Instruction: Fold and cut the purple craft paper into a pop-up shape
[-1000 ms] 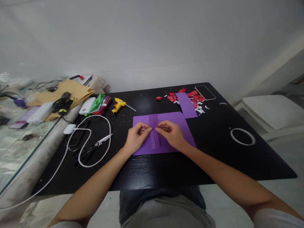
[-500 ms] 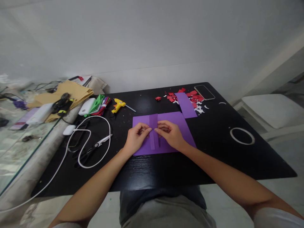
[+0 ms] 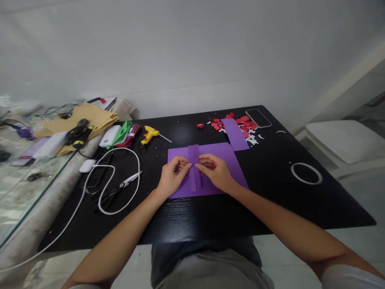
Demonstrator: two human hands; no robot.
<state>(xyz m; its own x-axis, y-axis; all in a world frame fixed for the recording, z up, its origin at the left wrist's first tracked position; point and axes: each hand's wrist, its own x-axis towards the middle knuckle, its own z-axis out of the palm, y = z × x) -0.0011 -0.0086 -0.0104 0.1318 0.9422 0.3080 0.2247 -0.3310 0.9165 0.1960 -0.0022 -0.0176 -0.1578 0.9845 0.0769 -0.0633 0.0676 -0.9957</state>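
Observation:
Between my two hands stands a narrow purple paper strip [image 3: 194, 151], creased lengthwise and raised a little above a larger purple sheet [image 3: 234, 168]. My left hand [image 3: 173, 176] is closed, its thumb and fingertips pinching the strip's left side. From the right, my right hand [image 3: 215, 170] pinches the opposite side in the same way. Both thumb tips nearly meet at the middle of the strip. The larger sheet lies flat on the black table [image 3: 192, 218], partly covered by my hands.
At the back right, another purple strip [image 3: 235, 134] lies over red paper scraps [image 3: 218, 123] beside a phone [image 3: 259, 118]. Left are a yellow glue gun [image 3: 149, 135], scissors [image 3: 129, 180], a looped white cable [image 3: 138, 168] and green folded material [image 3: 122, 132]. A ring [image 3: 306, 173] lies right.
The strip's upper end has shifted very slightly left between my fingers. My hands keep the same pinch, and the other things stay put.

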